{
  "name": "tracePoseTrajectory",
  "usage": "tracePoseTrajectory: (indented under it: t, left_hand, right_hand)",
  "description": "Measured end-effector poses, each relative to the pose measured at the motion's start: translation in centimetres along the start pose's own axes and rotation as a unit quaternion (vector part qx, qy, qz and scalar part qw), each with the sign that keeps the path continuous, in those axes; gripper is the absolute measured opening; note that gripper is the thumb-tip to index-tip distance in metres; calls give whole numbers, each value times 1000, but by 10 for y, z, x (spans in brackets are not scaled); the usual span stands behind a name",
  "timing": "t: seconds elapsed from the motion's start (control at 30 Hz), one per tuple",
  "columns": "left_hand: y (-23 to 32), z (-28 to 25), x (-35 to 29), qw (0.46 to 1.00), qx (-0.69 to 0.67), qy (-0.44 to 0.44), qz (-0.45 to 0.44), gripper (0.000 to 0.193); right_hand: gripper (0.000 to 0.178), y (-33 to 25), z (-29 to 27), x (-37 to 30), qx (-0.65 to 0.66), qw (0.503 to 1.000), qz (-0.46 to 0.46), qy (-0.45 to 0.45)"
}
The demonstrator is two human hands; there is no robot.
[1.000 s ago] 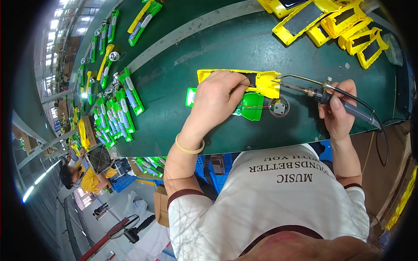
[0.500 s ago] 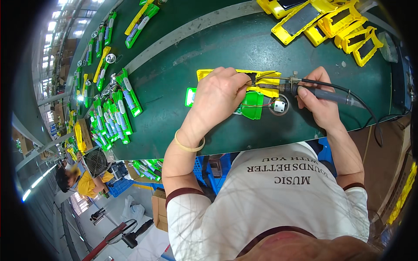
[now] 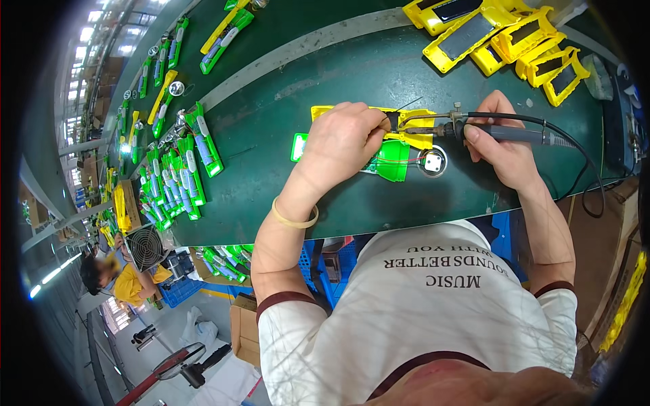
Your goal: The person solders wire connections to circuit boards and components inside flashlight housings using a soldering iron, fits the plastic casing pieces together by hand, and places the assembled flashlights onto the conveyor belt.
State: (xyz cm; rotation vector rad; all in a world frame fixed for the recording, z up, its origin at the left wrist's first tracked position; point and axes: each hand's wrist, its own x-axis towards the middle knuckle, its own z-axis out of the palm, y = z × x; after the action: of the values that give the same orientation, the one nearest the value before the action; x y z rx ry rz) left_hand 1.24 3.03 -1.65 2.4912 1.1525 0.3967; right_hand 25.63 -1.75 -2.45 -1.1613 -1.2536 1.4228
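Observation:
My right hand grips a soldering iron with a dark handle and a solder-feed tube on top. Its tip points left, to the fingers of my left hand, which are pinched together over a yellow housing. What they pinch is too small to make out. A thin dark wire sticks up beside the fingertips. Just nearer to me lies a green housing, partly under my left hand. Thin red wires join it to a round silver lamp head on the green table.
Yellow frames with dark panels are piled at the far right. Several green lamp assemblies lie in rows on the left. A metal strip crosses the table. A small fan and a person in yellow are at the left.
The soldering iron and my right hand have shifted slightly, with the cable swinging right. The thin wire now points up and away from the yellow housing. My left hand keeps its pinch.

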Motion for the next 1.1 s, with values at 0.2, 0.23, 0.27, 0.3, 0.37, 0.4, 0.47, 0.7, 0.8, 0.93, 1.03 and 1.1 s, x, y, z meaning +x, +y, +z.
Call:
tracePoseTrajectory:
  t: [0.2, 0.23, 0.27, 0.3, 0.37, 0.4, 0.47, 0.7, 0.8, 0.93, 1.03, 1.1]
  left_hand:
    - [2, 1, 1, 999, -28, 6, -13, 6]
    - [3, 1, 1, 1000, -21, 7, -16, 6]
    - [3, 1, 1, 1000, -21, 7, -17, 6]
    - [4, 0, 2, 1000, -14, 6, -18, 6]
    - [4, 0, 2, 1000, -8, 2, -18, 6]
    - [4, 0, 2, 1000, -9, 3, -18, 6]
    - [2, 0, 1, 1000, -10, 4, -21, 7]
    - [1, 3, 0, 1000, -21, 15, -16, 4]
    - [2, 4, 1, 1000, -14, 11, -13, 4]
    - [4, 2, 2, 999, -18, -3, -26, 5]
    - [8, 5, 2, 999, -14, -9, -30, 4]
    - [15, 7, 3, 1000, -18, -10, -19, 3]
  right_hand:
    - [25, 4, -4, 3, -23, 999, -6, -22]
    - [25, 5, -4, 3, -19, 1000, -8, -23]
    - [25, 6, -3, 4, -18, 1000, -8, -23]
    - [25, 8, -3, 5, -22, 999, -14, -22]
    - [25, 10, -2, 7, -25, 999, -18, -20]
    - [25, 10, -2, 8, -25, 999, -16, -21]
    - [24, 9, -3, 9, -25, 999, -12, -25]
    - [22, 3, -24, -2, 101, 992, -45, 61]
    - [22, 5, 0, 7, 153, 986, -24, 59]
    - [25, 13, 21, 23, 234, 972, 1, 35]
    - [25, 17, 15, 20, 250, 967, 15, 34]
    - [24, 18, 10, 14, 251, 967, 25, 39]
